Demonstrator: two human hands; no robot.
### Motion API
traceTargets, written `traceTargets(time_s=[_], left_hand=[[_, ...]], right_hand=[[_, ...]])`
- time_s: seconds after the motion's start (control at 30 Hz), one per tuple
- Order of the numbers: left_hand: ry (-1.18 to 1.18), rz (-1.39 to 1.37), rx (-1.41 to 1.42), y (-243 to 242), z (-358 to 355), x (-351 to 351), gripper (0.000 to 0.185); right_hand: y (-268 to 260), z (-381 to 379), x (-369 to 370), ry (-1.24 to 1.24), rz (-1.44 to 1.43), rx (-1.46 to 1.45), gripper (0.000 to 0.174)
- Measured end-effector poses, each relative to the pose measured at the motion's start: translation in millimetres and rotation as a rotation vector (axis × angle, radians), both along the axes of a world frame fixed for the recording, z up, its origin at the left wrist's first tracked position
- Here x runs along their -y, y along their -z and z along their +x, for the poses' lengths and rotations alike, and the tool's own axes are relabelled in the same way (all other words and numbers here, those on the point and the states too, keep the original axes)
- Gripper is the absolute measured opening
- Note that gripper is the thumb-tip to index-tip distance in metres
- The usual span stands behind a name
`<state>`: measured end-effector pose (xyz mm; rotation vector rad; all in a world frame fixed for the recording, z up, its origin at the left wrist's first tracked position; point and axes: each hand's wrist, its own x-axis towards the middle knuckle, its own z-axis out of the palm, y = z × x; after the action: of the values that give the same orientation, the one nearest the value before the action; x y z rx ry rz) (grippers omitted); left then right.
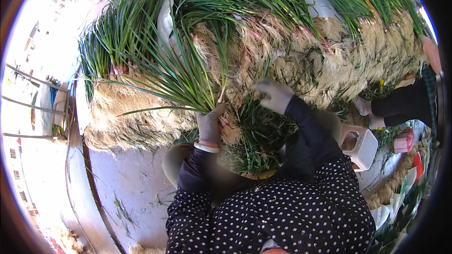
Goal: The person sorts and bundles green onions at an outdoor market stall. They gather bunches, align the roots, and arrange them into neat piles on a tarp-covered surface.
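My left hand [209, 127], in a grey glove, grips a bunch of scallions [189, 93] near the base. Its long green leaves fan up and left, while the pale roots [230, 130] hang out on the right side of the fist. To the right my right hand [273, 95], gloved too and blurred by motion, has its fingers apart with nothing seen in them. It is close to the root ends of the heaped scallions [279, 24]. Loose green leaf trimmings [261, 144] lie between my knees, below both hands.
More scallions [123, 31] are stacked at the left, roots towards me. A white plastic stool [363, 148] stands at my right, near another person's legs [399, 107]. Beyond it is a pink bundle [403, 141]. Scattered leaf bits [123, 211] lie on the concrete floor [141, 176].
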<state>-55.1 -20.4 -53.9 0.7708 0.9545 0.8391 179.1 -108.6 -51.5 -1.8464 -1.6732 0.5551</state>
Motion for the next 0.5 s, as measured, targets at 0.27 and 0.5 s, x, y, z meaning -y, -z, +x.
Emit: traceTargets(time_s=[0.27, 0.5], left_hand=[[0.110, 0.043, -0.146, 5, 0, -2, 0.017], [0.117, -0.091, 0.009, 14, -8, -2, 0.022]], right_hand=[[28, -77, -65, 0.264, 0.129, -0.072, 0.026], [66, -9, 9, 0.445, -0.072, 0.250, 0.031]])
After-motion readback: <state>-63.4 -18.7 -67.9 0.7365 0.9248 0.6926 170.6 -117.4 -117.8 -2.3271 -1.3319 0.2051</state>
